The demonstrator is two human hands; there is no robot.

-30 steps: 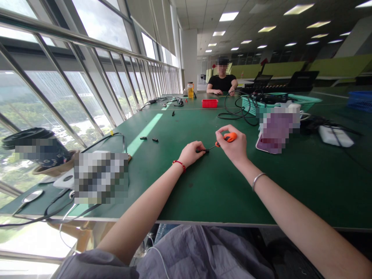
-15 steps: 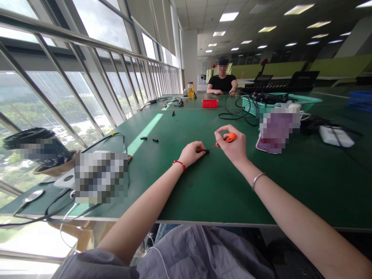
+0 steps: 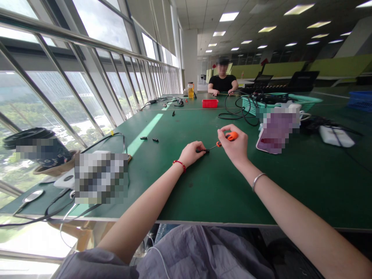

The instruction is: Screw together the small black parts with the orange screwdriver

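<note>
My left hand (image 3: pixel 192 152) is closed on a small black part (image 3: pixel 206 150), pinning it against the green tabletop (image 3: pixel 186 193). What the part is exactly is too small to make out. In my right hand (image 3: pixel 236 145) is a screwdriver (image 3: pixel 231 136) with an orange and black handle, my fingers wrapped round it. Its thin shaft slants down to the left, and the tip meets the black part or lies right beside it. Two similar black pieces, one here (image 3: pixel 143 138) and another (image 3: pixel 155 140), lie to the left of my left hand.
A red tray (image 3: pixel 209 104) sits farther back, near a teal basket (image 3: pixel 309 101) heaped with black cables. A phone (image 3: pixel 271 131) leans at the right. At left are a lidded cup (image 3: pixel 43 149) and cables. Across the table sits a person (image 3: pixel 223 83).
My right hand and the screwdriver handle have shifted slightly to the right. The left hand stays in place on the black part. The person opposite has moved their hands a little.
</note>
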